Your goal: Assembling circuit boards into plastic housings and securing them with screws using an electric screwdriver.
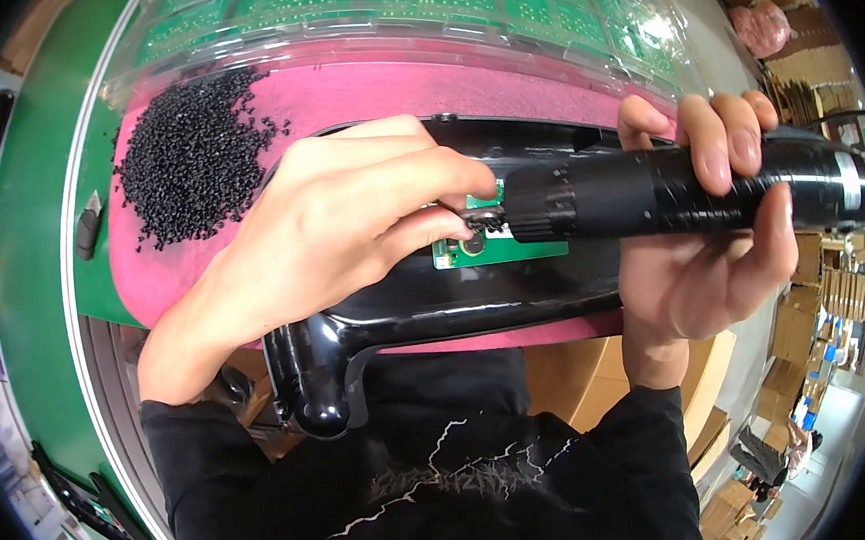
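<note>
A black electric screwdriver (598, 201) lies level in my right hand (704, 211), whose fingers and thumb wrap its body; its metal bit (489, 212) points left. My left hand (348, 211) is closed, thumb and forefinger pinched at the end of the bit. Small dark pieces show there, but what sits between the fingertips is too small to tell. Directly beneath is a green circuit board (526, 247) with a round component, partly hidden by the hands and tool. It rests inside a glossy black plastic housing (435, 305).
A heap of tiny black screw-like parts (189, 162) lies on the pink mat (369, 84), left of the housing. Clear trays with green circuit boards (414, 5) stand at the back. A small dark object (87, 232) is on the green table (45, 247). Cardboard boxes (793, 330) are stacked far right.
</note>
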Tool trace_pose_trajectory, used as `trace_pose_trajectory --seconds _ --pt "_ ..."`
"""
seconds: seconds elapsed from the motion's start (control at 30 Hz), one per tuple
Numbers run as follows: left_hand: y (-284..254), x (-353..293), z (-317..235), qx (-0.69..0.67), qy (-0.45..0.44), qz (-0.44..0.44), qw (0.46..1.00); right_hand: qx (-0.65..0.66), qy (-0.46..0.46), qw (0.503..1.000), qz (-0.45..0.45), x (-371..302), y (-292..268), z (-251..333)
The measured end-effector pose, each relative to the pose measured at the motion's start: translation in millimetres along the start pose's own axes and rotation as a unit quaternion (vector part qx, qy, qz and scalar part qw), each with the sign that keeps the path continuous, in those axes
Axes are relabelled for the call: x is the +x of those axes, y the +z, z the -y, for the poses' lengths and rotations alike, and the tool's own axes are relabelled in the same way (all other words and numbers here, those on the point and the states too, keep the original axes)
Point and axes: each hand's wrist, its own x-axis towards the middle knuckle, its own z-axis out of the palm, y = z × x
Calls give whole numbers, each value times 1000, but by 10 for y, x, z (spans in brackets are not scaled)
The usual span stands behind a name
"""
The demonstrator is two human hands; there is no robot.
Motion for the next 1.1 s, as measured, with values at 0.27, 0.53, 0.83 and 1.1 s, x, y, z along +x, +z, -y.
trace_pose_trajectory --seconds 0.27,0.53,0.83,1.1 --pt "13 -22 16 34 -32 -1 999 1 -5 1000 18 -19 -62 -68" --pt "-14 -60 43 -12 -42 -5 999 0 -8 1000 18 -51 -30 -97" --pt "-1 -36 49 65 34 -6 997 -9 -7 999 32 -68 -66 -89" --pt "-56 -33 3 181 -6 -10 983 -59 -1 994 97 -14 -41 -2"
